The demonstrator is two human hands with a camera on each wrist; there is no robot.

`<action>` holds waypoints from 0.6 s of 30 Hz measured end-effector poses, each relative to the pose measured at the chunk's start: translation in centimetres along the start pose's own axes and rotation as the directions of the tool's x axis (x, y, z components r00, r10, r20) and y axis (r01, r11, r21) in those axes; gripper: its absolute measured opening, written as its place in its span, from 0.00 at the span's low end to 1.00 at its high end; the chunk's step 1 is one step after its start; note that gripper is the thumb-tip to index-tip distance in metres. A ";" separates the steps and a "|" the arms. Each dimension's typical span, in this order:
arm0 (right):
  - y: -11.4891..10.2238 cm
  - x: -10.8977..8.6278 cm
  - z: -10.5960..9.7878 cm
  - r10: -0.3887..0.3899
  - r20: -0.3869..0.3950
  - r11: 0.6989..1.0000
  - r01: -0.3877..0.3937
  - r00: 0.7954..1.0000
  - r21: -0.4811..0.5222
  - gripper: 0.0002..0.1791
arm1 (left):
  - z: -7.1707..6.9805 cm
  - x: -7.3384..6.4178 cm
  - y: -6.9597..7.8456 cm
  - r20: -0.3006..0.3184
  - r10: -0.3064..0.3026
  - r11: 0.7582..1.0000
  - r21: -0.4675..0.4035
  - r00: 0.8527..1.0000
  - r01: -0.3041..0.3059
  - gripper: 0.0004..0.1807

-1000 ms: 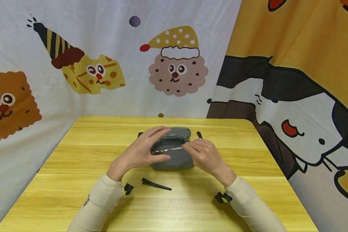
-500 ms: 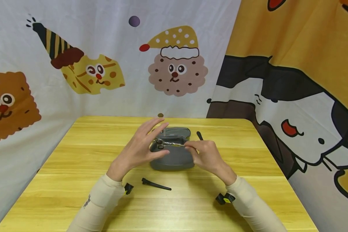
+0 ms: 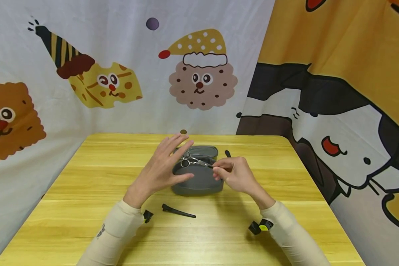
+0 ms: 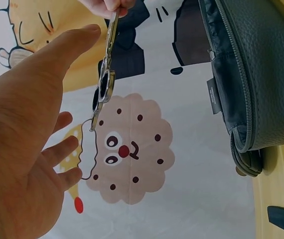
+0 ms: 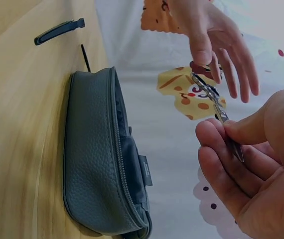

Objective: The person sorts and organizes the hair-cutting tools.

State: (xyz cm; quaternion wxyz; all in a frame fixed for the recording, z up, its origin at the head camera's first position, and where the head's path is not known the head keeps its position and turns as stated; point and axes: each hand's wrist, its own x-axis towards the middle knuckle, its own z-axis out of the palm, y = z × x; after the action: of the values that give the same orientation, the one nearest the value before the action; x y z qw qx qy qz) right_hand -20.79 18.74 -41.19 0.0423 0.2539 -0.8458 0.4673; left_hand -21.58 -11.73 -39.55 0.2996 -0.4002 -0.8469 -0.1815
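Silver scissors (image 3: 200, 162) hang over an open grey zip pouch (image 3: 197, 181), finger loops toward the left. My right hand (image 3: 236, 175) pinches them by the blades between thumb and fingers; in the right wrist view the blade tip (image 5: 239, 152) sticks out past the fingers. Around the loop end, my left hand (image 3: 157, 168) is spread wide, thumb apart from the fingers, gripping nothing. In the left wrist view the scissors (image 4: 111, 42) stand beyond the left thumb. The pouch's lid is folded back, showing a dark lining (image 5: 127, 154) and a small label (image 5: 145, 170).
A black hair clip (image 3: 178, 211) lies on the wooden table (image 3: 199, 240) in front of the pouch. Behind the right hand, a slim black piece (image 3: 227, 153) shows partly. A cartoon-printed curtain (image 3: 126, 33) hangs behind the table.
The right hand has lifted the scissors out of the pouch mouth and turned them so both loops show. The left hand has risen slightly and stays spread.
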 end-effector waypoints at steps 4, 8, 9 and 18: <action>0.0 0.1 -0.1 0.061 0.021 0.996 -0.063 0.998 0.062 0.07 | 0.3 0.0 0.1 0.003 0.014 1.000 0.019 1.000 -0.014 0.60; 0.0 0.1 -0.2 0.070 0.036 0.994 -0.072 0.997 0.082 0.07 | 0.6 0.2 0.2 0.010 0.044 0.998 0.050 0.999 -0.044 0.58; 0.0 0.1 -0.2 0.070 0.039 0.994 -0.073 0.997 0.085 0.07 | 0.7 0.2 0.3 0.015 0.047 0.997 0.057 0.999 -0.048 0.57; -0.3 0.1 -0.2 0.088 0.065 0.989 -0.095 0.994 0.116 0.07 | 1.0 0.0 0.6 0.052 0.052 0.988 0.145 0.997 -0.059 0.41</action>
State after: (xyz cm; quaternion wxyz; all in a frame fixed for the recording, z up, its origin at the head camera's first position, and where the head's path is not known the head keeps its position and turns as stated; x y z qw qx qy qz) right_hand -20.78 18.72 -40.86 -0.0195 0.2309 -0.8279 0.5107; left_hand -21.48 -10.82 -40.24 0.3128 -0.4049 -0.8533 -0.1007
